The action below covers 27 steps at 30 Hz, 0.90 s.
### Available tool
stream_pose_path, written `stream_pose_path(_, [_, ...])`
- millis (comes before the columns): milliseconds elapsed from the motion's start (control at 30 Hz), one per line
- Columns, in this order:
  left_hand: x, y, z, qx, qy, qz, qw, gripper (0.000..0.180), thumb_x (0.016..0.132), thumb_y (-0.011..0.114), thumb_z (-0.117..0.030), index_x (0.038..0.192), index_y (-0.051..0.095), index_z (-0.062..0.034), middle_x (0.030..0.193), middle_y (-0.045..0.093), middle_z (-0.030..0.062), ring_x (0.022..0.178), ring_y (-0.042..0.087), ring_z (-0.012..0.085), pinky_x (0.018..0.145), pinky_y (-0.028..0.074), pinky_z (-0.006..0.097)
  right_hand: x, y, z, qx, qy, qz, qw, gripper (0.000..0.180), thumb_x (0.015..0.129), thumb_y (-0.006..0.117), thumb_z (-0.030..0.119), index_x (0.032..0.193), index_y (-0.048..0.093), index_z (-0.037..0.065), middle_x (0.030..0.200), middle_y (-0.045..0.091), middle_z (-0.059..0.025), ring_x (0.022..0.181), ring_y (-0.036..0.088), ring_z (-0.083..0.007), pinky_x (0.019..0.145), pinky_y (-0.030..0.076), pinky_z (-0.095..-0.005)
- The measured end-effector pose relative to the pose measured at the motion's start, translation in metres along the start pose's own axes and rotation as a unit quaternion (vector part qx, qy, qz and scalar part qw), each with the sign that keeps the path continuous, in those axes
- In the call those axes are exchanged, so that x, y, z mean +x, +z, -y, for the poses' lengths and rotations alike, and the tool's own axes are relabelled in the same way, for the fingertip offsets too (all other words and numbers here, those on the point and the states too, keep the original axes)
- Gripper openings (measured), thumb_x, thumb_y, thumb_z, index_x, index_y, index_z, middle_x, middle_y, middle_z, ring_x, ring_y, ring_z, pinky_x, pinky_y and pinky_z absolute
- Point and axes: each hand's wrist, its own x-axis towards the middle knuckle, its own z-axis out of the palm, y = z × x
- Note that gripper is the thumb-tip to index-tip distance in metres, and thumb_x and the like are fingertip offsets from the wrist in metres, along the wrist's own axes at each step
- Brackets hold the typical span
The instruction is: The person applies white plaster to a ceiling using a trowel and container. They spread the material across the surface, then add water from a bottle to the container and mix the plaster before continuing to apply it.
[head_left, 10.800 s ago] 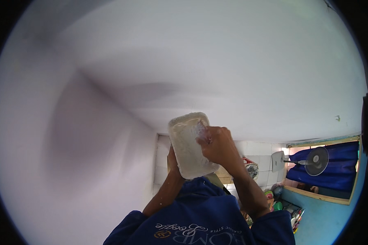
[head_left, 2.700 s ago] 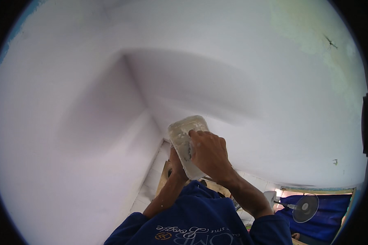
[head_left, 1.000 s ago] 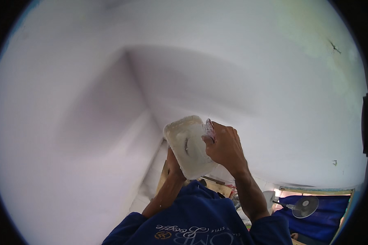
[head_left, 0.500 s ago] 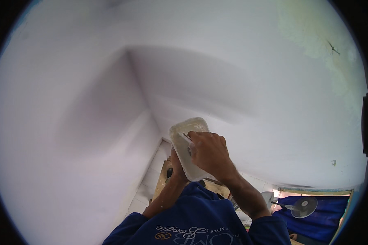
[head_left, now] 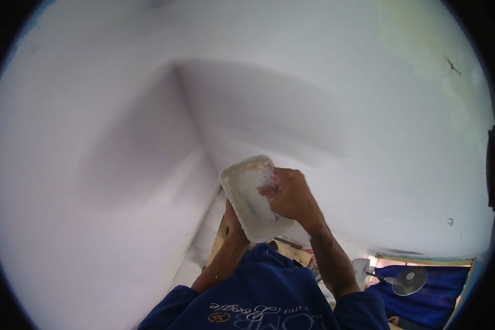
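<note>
A shallow whitish rectangular tray [head_left: 246,192], its rim crusted and its floor smeared with pale paint or a similar wet coating, is held up in front of my chest. My left hand [head_left: 234,223] supports it from beneath on the left side; the tray hides its fingers. Over the tray's right half, my right hand [head_left: 292,193] is closed around a small whitish, pink-tinged thing [head_left: 271,180]. The fingers and blur cover most of that thing, so its kind cannot be made out.
Two pale walls meet at a corner [head_left: 203,146] just ahead, with yellowish patches [head_left: 418,44] at the upper right. Behind me stand a fan [head_left: 410,280] and a blue curtain [head_left: 445,291]. A wooden surface [head_left: 294,254] shows below the tray.
My right hand has shifted slightly right and turned over the tray. The tray has moved a little left, showing more of its inside.
</note>
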Motion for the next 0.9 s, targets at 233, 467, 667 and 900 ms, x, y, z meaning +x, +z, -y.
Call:
stream_pose_path(233, [-0.002,-0.008,0.012,-0.017,-0.006,0.002,1.000,0.065,0.104,0.030,-0.058,0.144,0.046,-0.0097,0.130,0.060,0.0132,0.116,0.062,0.0298,0.096,0.056,0.044,-0.011,0.006,-0.003,-0.059,0.010,-0.043,0.997,0.025,0.080,0.076,0.013,0.087,0.067,-0.009,0.072,0.067,-0.0241,0.071,0.069,-0.0382,0.069,0.053,-0.0445])
stream_pose_path(467, [0.000,-0.001,0.011,-0.046,0.001,0.041,0.998,0.065,0.104,0.029,-0.058,0.144,0.046,-0.0101,0.134,0.058,0.0138,0.118,0.061,0.0304,0.096,0.056,0.046,-0.006,-0.002,-0.006,-0.044,0.010,-0.050,0.998,0.023,0.078,0.070,0.013,0.088,0.067,-0.008,0.075,0.067,-0.0265,0.074,0.067,-0.0462,0.073,0.053,-0.0506])
stream_pose_path(667, [-0.007,0.016,0.010,-0.019,-0.015,-0.007,1.000,0.063,0.104,0.031,-0.056,0.143,0.047,-0.0097,0.130,0.060,0.0127,0.114,0.063,0.0291,0.093,0.057,0.044,-0.009,-0.001,-0.013,-0.002,-0.032,-0.032,0.999,0.020,0.079,0.069,0.013,0.087,0.067,-0.006,0.076,0.068,-0.0260,0.077,0.066,-0.0465,0.075,0.052,-0.0507])
stream_pose_path(900, [-0.005,0.019,0.001,-0.013,-0.002,-0.002,1.000,0.062,0.104,0.033,-0.056,0.141,0.049,-0.0092,0.127,0.062,0.0124,0.113,0.064,0.0281,0.093,0.057,0.043,-0.017,-0.018,0.004,-0.084,0.031,-0.088,0.992,0.017,0.080,0.068,0.013,0.088,0.068,-0.002,0.078,0.068,-0.0242,0.078,0.067,-0.0450,0.075,0.051,-0.0529])
